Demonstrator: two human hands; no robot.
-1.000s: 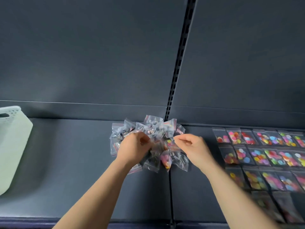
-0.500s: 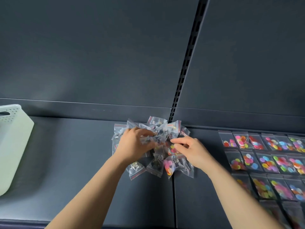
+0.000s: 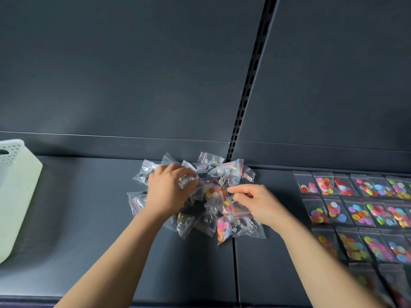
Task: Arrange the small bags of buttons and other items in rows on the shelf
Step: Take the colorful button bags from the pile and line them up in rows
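A loose heap of small clear zip bags (image 3: pixel 213 172) lies on the dark shelf (image 3: pixel 84 218), against its back wall. Some hold coloured buttons, others small metal parts. My left hand (image 3: pixel 169 192) lies on the heap's left side, its fingers curled round a bag of metal parts. My right hand (image 3: pixel 255 203) is on the heap's right side, its fingers bent and pinching a bag of buttons. To the right, bags of coloured buttons (image 3: pixel 355 212) lie flat in neat rows.
A pale green plastic basket (image 3: pixel 15 192) stands at the left edge of the shelf. A slotted upright (image 3: pixel 246 90) runs up the back wall behind the heap. A seam (image 3: pixel 235 270) splits the shelf below the heap.
Both hands have dug further into the heap. The left hand slid toward its upper left and the bags have spread out a little.
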